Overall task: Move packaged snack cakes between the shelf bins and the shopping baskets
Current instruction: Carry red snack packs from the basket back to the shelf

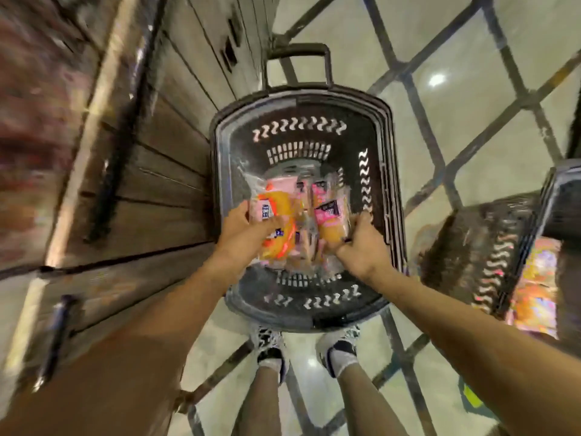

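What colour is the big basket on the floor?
The basket is black, with wavy cut-out holes, seen in the head view.

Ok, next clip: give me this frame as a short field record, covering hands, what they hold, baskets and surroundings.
left hand: grips an orange snack cake pack
right hand: grips a second snack cake pack
position: both packs held over the open black basket
basket contents: more wrapped packs lie at the bottom, count unclear
second basket: at right, partly in view, colourful packs beside or in it
shelf unit: wooden panels at left, blurred
floor: pale tiles, dark lines
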